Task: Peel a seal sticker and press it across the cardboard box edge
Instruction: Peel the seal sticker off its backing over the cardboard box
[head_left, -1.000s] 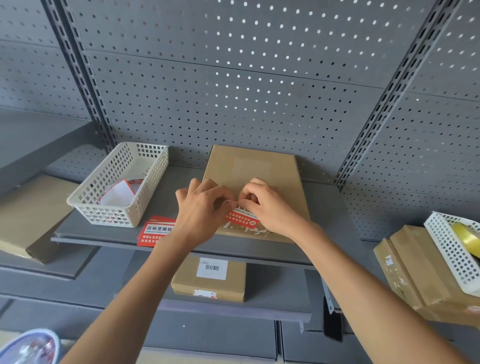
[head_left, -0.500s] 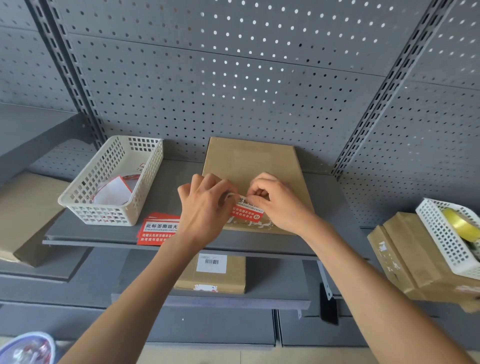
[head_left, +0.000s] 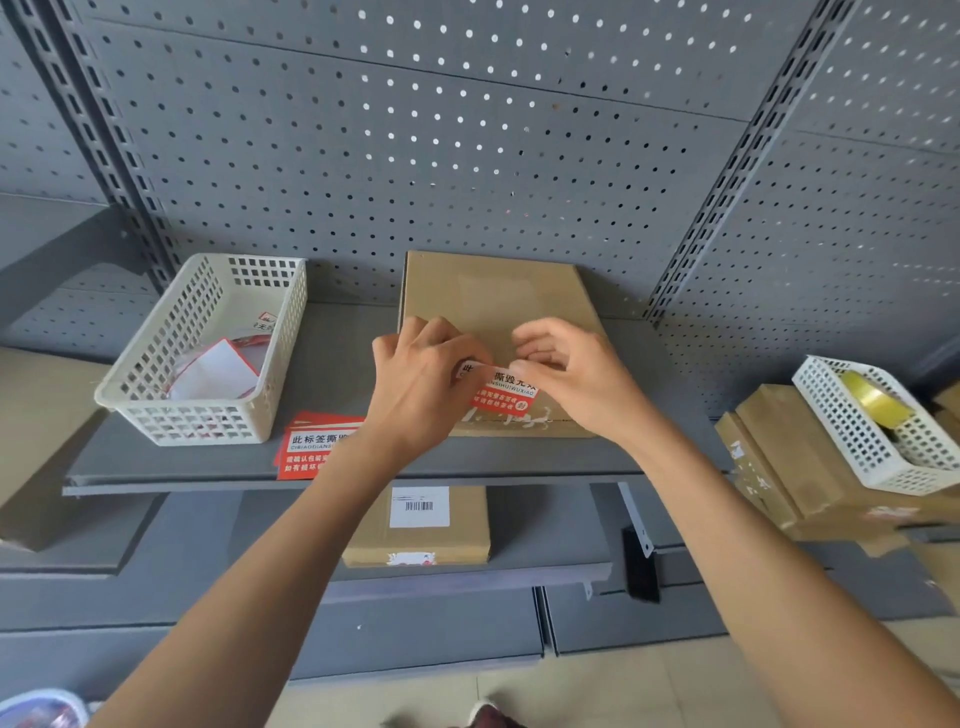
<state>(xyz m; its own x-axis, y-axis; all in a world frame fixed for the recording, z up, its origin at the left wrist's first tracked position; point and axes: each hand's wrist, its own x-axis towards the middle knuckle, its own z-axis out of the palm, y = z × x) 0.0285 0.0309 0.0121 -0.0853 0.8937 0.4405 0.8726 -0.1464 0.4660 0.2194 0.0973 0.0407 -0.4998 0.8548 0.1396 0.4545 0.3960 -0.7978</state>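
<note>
A flat brown cardboard box (head_left: 493, 301) lies on the grey shelf (head_left: 208, 467), its near edge toward me. A red and white seal sticker (head_left: 501, 389) hangs just above the box's near part. My left hand (head_left: 415, 395) pinches the sticker's left end. My right hand (head_left: 571, 379) pinches its right end with thumb and fingertips. Whether the sticker touches the box, I cannot tell. White residue marks show on the box just below the sticker.
A white lattice basket (head_left: 208, 358) with paper scraps stands left of the box. More red stickers (head_left: 311, 447) lie by the shelf's front edge. A second basket (head_left: 872, 421) with a tape roll rests on boxes at right. A labelled box (head_left: 415, 525) sits on the lower shelf.
Both hands have drawn slightly apart, so the sticker now shows more of its face, stretched between them. The view has shifted down a little.
</note>
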